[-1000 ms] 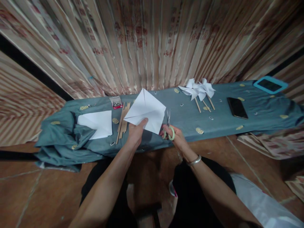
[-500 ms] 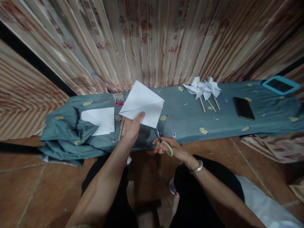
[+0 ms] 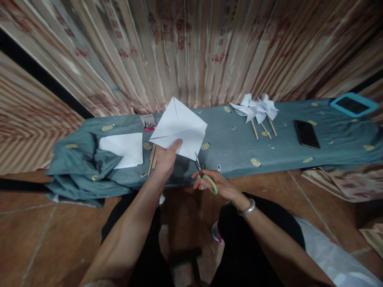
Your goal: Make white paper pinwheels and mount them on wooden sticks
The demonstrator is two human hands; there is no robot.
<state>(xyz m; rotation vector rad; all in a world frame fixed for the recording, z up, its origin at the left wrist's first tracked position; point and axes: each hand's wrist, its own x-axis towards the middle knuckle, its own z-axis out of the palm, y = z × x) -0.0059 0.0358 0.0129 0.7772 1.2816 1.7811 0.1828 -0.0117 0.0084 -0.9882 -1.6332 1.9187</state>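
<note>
A square white sheet of paper (image 3: 182, 123) is pinched in my left hand (image 3: 168, 157), thumb on top and the fingers hidden beneath. Cuts or creases run inward from its far and left corners. Through the handles of green scissors (image 3: 211, 184) go the fingers of my right hand (image 3: 220, 184). The scissor blades are at the paper's near corner, one blade lying over it. Just left of my left hand, several wooden sticks (image 3: 152, 160) lie on the cloth, partly covered by the hand and paper.
More white paper (image 3: 127, 149) lies on the left of the blue-green cloth (image 3: 227, 137), partly under a fold. A small box of metal bits (image 3: 149, 122) stands behind the sticks. White pinwheels (image 3: 254, 109), a dark phone (image 3: 307, 134) and a blue-framed tablet (image 3: 354, 104) are to the right.
The scissors have moved up onto the paper's near corner, and a blade now overlaps it. My left hand holds the paper nearly still. The view has shifted slightly.
</note>
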